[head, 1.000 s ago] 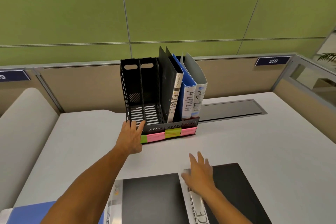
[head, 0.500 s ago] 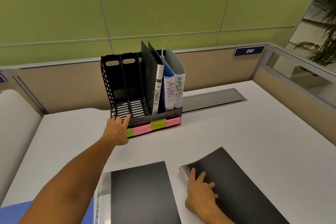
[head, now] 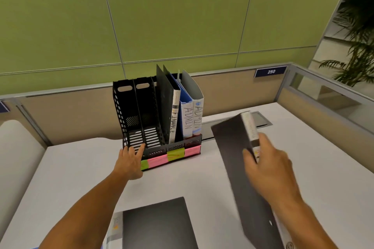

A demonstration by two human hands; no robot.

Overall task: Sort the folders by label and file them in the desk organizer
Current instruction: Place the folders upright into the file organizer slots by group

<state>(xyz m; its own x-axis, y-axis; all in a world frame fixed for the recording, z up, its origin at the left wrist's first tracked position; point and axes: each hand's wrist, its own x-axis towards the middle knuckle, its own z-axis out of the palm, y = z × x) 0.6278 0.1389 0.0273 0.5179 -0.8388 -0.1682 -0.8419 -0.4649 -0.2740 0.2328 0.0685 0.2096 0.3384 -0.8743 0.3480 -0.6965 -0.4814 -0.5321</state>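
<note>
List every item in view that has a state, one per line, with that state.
Desk organizer: upright, two left slots empty.
FINANCE folder: filed upright, third slot.
Blue ADMIN folder: filed upright, rightmost slot.
Grey ADMIN folder: filed upright, rightmost slot.
Lifted black folder: closed, tilted off the desk.
Right hand: gripping the lifted folder's spine.
Left hand: open, bracing the organizer's front corner.
Flat black folder: closed, lying on the desk.

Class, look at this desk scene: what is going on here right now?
A person is filing folders into a black desk organizer. The left hand rests on its front left corner, and the right hand holds a black folder by its spine, lifted off the desk. A FINANCE folder and two ADMIN folders already stand in the right-hand slots; the two left slots are empty. Another black folder lies flat on the desk.
</note>
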